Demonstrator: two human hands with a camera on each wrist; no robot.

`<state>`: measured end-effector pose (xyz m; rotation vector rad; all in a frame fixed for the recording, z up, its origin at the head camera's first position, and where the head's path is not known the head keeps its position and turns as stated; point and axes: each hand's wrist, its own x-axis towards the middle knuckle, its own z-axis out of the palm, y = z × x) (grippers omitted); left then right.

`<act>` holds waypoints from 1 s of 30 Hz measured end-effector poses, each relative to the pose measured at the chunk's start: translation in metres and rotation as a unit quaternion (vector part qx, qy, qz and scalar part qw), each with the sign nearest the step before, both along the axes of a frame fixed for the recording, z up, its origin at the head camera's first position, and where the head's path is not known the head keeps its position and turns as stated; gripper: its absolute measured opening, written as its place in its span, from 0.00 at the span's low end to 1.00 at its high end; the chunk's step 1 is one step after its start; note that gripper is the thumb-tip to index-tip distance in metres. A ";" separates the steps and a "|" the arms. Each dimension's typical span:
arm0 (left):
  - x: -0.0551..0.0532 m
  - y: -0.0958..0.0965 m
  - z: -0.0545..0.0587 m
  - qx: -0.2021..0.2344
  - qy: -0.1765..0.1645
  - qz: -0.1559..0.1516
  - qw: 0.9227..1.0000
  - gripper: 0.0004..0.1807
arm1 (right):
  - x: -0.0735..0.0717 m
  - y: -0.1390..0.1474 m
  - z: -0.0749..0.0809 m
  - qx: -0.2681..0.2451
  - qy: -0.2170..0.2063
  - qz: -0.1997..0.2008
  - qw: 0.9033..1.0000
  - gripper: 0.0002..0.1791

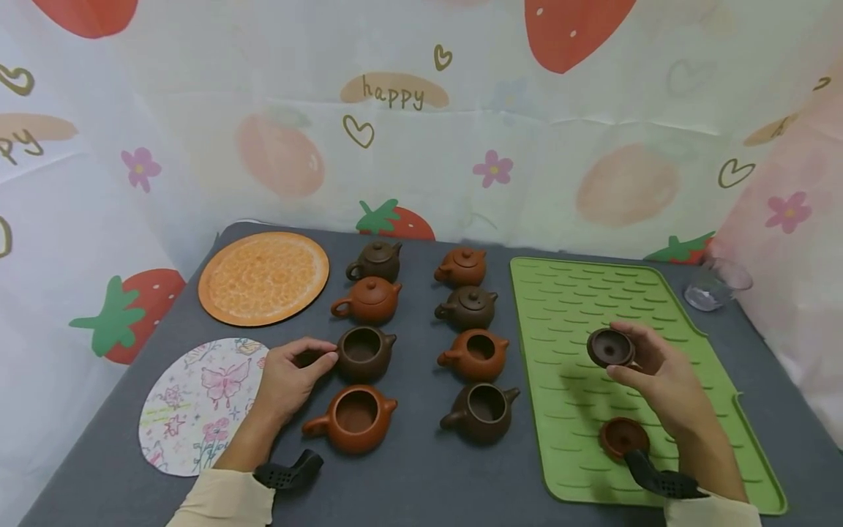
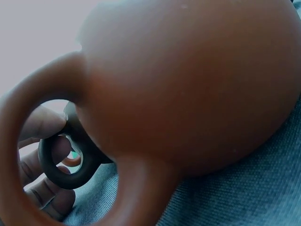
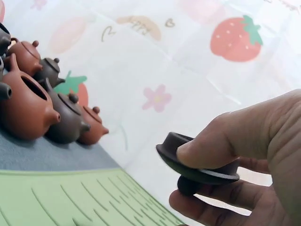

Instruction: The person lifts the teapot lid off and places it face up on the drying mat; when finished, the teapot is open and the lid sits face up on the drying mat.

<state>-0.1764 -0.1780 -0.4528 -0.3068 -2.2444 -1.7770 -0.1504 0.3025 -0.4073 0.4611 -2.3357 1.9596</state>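
Observation:
My left hand (image 1: 290,379) pinches the handle of a dark brown teapot (image 1: 366,370) that stands on the table without a lid. The left wrist view shows its dark handle (image 2: 70,181) between the fingertips, partly behind the big reddish teapot (image 2: 197,94) close to the camera. Over the green mat (image 1: 579,293), my right hand (image 1: 672,391) holds a dark teapot lid (image 1: 610,348) with its hollow side up. In the right wrist view the thumb presses the rim of the lid (image 3: 200,175), its knob pointing down. A reddish lid (image 1: 623,438) lies on the mat.
In the right column stand a lidless reddish teapot (image 1: 476,359) and a lidless dark one (image 1: 484,417). Lidded teapots, such as a reddish one (image 1: 373,301), stand farther back. A clear glass (image 1: 710,289) is at far right; orange (image 1: 263,278) and butterfly-patterned (image 1: 191,410) round mats lie left.

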 end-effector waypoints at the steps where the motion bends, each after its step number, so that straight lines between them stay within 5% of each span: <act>1: 0.000 0.000 0.000 0.001 0.000 0.000 1.000 0.06 | -0.001 0.002 -0.001 0.010 -0.003 -0.001 1.000 0.31; 13: 0.000 0.000 0.000 -0.012 0.005 0.002 1.000 0.05 | -0.003 0.018 -0.015 0.200 -0.072 -0.038 0.976 0.34; 30: 0.000 -0.001 0.000 -0.007 0.008 -0.004 1.000 0.05 | -0.008 0.018 -0.020 0.269 -0.132 -0.041 0.953 0.33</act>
